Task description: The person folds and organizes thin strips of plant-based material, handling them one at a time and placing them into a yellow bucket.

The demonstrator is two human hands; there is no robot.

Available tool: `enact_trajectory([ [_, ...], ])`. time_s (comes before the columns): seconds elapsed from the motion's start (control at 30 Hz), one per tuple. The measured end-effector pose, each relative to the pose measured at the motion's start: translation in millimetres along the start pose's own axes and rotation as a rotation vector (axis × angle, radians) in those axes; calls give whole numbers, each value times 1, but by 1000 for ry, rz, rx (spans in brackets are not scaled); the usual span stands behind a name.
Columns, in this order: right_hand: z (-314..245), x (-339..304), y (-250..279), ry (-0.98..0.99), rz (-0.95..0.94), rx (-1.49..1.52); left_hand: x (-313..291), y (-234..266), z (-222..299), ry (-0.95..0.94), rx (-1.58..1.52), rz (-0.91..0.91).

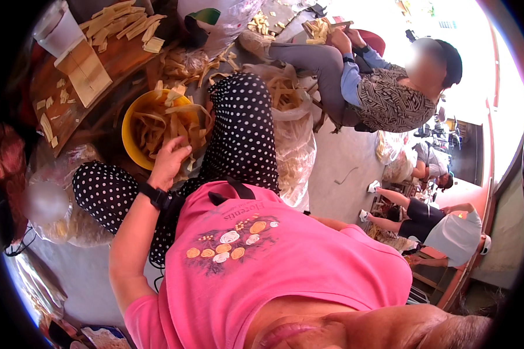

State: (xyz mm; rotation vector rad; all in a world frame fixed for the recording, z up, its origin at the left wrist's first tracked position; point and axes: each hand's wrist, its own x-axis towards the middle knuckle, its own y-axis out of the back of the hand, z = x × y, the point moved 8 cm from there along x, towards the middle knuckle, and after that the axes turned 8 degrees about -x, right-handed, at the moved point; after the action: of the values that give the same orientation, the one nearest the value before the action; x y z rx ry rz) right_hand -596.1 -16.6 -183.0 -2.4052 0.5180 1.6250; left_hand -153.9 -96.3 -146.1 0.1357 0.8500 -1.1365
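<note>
My left hand (170, 163), with a black watch (154, 195) on its wrist, is at the near rim of a yellow bucket (129, 139). Its fingers are slightly bent and apart, and I see nothing held in them. Long, curled tan strips (157, 129) fill the bucket; their material I cannot make out. The bucket stands between my knees, which are in black trousers with white dots (241, 125). A bit of my right arm (332, 223) shows beside my pink shirt (285, 256), while the right hand is out of sight.
A wooden table (70, 125) at the upper left bears cut pale pieces (122, 23), a flat wooden block (86, 72) and a white container (58, 28). Clear plastic bags (291, 151) of strips stand around me. A co-worker (396, 99) sits ahead; other people (448, 232) are farther right.
</note>
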Motion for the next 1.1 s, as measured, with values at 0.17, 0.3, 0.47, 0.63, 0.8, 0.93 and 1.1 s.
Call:
enact_trajectory([
  [0.17, 18, -40, -11, -223, -209, -198, -21, 12, -8, 156, -90, -114],
  [0.3, 18, -76, -8, -363, -381, -257, -35, 32, -2, 116, -147, -98],
  [0.47, -3, -122, 11, -511, -647, -300, -57, 62, 11, 68, -172, -61],
  [0.63, -51, -152, 63, -607, -1018, -329, -112, 56, 35, 53, -130, -151],
  [0.8, -219, -130, 105, -297, -1052, -485, -198, 66, 10, 160, -123, 1],
  [0.93, -345, -91, 72, 119, -1084, -728, -247, 39, 0, 184, -177, -6],
  [1.1, -360, -6, 15, 278, -908, -850, -260, 33, 73, -290, -292, 87],
])
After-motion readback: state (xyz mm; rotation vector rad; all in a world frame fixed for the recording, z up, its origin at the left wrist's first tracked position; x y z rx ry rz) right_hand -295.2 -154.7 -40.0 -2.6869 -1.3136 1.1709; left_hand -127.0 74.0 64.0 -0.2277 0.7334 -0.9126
